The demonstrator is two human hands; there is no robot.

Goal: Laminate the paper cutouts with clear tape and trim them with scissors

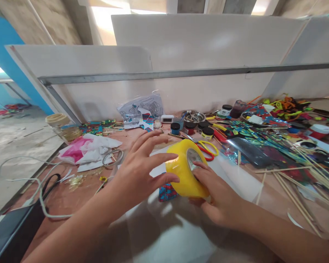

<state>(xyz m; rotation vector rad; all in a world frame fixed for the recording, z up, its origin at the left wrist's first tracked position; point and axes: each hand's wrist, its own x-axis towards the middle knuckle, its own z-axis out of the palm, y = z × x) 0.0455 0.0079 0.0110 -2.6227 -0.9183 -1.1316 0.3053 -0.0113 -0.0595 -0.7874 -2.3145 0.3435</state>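
A wide roll of yellow packing tape is held up over the white sheet in front of me. My right hand grips it from the right, with fingers reaching into the cardboard core. On the roll's left side, my left hand has its fingers spread, the tips close to the tape; whether they touch it I cannot tell. Below and partly behind the roll lies a small red and blue patterned piece. Scissors with red and yellow handles rest just beyond the roll.
Paint jars, a metal bowl and a small white digital device line the back. Wooden sticks and colourful scraps cover the right. At left are crumpled white and pink tissue, a tape ring and a white cable.
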